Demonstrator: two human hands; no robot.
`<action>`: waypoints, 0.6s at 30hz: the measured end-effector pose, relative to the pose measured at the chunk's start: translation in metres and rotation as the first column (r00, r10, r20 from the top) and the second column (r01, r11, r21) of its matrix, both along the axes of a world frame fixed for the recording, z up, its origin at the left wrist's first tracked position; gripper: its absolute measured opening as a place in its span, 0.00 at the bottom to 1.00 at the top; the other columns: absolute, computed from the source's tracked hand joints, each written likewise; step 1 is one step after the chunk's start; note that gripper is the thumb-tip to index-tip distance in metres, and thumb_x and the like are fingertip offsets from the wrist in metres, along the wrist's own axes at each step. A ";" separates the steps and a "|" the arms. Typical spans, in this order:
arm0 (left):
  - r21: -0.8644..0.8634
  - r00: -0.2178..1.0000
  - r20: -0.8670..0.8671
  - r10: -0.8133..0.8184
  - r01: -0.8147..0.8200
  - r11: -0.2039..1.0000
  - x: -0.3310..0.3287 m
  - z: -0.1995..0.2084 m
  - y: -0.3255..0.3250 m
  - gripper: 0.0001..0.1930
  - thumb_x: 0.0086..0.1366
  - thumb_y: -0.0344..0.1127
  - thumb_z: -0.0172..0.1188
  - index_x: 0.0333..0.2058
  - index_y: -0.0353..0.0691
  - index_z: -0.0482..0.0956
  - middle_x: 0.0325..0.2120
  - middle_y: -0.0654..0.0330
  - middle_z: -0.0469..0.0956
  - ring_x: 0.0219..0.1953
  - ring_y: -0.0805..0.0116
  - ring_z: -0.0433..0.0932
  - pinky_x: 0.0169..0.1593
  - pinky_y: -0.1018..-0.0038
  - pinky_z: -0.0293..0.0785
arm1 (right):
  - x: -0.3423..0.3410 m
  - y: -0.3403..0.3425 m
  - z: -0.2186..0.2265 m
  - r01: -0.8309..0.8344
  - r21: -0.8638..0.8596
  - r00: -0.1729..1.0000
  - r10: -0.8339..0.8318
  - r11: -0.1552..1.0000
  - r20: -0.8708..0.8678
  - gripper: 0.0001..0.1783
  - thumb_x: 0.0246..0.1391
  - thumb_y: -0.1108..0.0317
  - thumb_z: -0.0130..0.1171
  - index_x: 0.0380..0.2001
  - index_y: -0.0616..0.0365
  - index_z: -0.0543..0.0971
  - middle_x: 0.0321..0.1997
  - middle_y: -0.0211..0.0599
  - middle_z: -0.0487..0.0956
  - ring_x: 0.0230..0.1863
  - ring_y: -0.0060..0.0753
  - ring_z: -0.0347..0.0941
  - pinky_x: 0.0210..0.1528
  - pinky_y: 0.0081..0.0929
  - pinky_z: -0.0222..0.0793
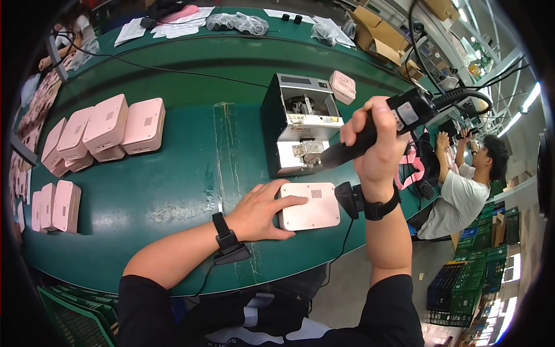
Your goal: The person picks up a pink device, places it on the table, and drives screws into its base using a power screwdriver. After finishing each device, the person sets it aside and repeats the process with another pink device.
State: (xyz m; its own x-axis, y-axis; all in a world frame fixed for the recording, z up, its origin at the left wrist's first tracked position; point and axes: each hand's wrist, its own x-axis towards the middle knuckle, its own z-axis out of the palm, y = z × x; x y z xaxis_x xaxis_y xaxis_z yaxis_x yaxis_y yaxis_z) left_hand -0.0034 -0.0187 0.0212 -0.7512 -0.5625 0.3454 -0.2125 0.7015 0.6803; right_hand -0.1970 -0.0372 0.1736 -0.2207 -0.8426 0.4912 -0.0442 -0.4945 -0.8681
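Note:
My left hand (259, 211) lies over the left end of a pale pink plastic case (317, 213) with rounded corners, a slotted grille and small holes near its corners. One finger stretches across the top while the others and the thumb hold its sides. In my right hand (378, 141) is a black electric screwdriver (352, 142), its cable rising to the upper right. The screwdriver's lower end is at the front outlet of a black-and-silver screw feeder (269, 130) behind the case; its bit is hard to make out. Both wrists wear black strapped devices.
Several pink cases (107, 124) stand stacked at the left, with a smaller row (66, 207) nearer me. Another pink case (343, 87) sits behind the feeder. A thin cable (191, 75) crosses the green table (179, 191). At the right a co-worker (462, 191) sits beside pink-and-black straps.

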 end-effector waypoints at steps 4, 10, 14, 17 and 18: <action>0.018 1.000 0.011 0.010 -0.010 1.000 0.000 0.003 0.000 0.37 0.45 0.46 0.74 0.57 0.61 0.74 0.57 0.54 0.66 0.54 0.49 0.71 0.59 0.57 0.67 | 0.004 -0.013 0.003 0.068 -0.049 0.997 -0.066 0.996 0.048 0.14 0.62 0.60 0.53 0.33 0.61 0.72 0.20 0.35 0.70 0.16 0.29 0.67 0.22 0.30 0.67; 0.043 0.999 0.037 0.018 -0.019 0.999 0.002 0.003 0.001 0.37 0.46 0.46 0.73 0.58 0.61 0.74 0.56 0.54 0.66 0.54 0.49 0.71 0.59 0.58 0.67 | 0.004 -0.009 0.016 0.062 -0.043 0.997 -0.060 0.997 0.043 0.14 0.62 0.59 0.53 0.32 0.61 0.71 0.20 0.34 0.70 0.16 0.29 0.66 0.22 0.31 0.66; 0.032 1.000 0.021 0.012 -0.013 0.999 0.002 0.001 0.001 0.36 0.46 0.46 0.73 0.58 0.62 0.74 0.57 0.54 0.66 0.54 0.48 0.71 0.59 0.58 0.67 | 0.004 -0.018 0.007 0.069 -0.018 0.996 -0.068 0.997 0.055 0.15 0.63 0.58 0.53 0.32 0.60 0.71 0.20 0.34 0.69 0.16 0.28 0.66 0.23 0.30 0.66; 0.028 1.000 0.022 0.013 -0.013 1.000 0.001 0.000 0.000 0.37 0.45 0.47 0.74 0.58 0.63 0.73 0.57 0.53 0.66 0.54 0.48 0.71 0.59 0.57 0.68 | 0.004 -0.014 0.004 0.054 0.026 0.997 -0.055 0.998 0.057 0.14 0.63 0.58 0.53 0.33 0.60 0.71 0.20 0.34 0.69 0.16 0.28 0.65 0.23 0.30 0.66; 0.030 0.999 0.032 0.017 -0.018 0.999 0.002 -0.001 -0.001 0.37 0.45 0.48 0.74 0.58 0.63 0.73 0.57 0.53 0.66 0.54 0.47 0.71 0.59 0.57 0.68 | 0.005 -0.011 0.004 0.035 0.053 0.998 -0.038 0.998 0.057 0.14 0.63 0.58 0.53 0.33 0.60 0.71 0.20 0.34 0.69 0.16 0.28 0.65 0.23 0.30 0.66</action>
State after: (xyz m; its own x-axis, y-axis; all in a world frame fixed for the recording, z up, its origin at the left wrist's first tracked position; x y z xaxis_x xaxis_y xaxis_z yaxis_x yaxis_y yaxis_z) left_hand -0.0013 -0.0196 0.0205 -0.7514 -0.5854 0.3044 -0.2459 0.6766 0.6941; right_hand -0.1916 -0.0480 0.1774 -0.2783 -0.8575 0.4328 -0.0103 -0.4479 -0.8940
